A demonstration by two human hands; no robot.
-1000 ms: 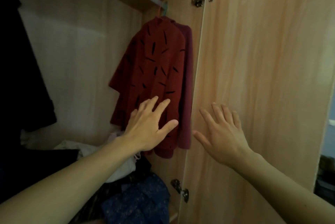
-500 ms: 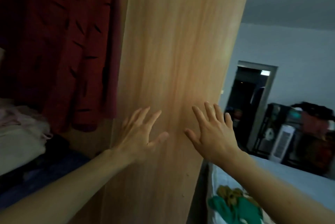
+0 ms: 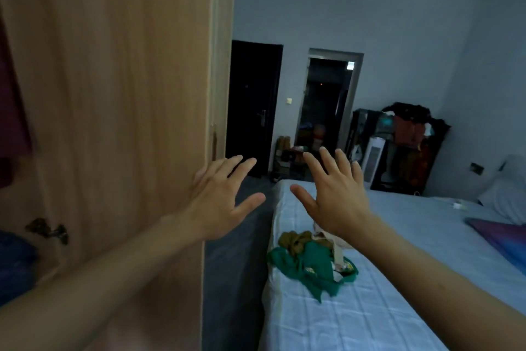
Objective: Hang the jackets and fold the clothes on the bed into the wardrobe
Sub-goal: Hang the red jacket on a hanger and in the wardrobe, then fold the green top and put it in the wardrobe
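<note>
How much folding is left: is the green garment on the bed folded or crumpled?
Crumpled. The green garment lies bunched in a loose heap with a brown piece near the bed edge, no flat folds.

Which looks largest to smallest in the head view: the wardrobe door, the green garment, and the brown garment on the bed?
1. wardrobe door, by far, though it is also nearest the camera
2. green garment
3. brown garment, bunched up and touching the green one

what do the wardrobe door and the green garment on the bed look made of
Wardrobe door: likely laminated board, with a matte, pale wood-grain print. Green garment: soft thin fabric, it lies crumpled in folds; fibre can't be told.
</note>
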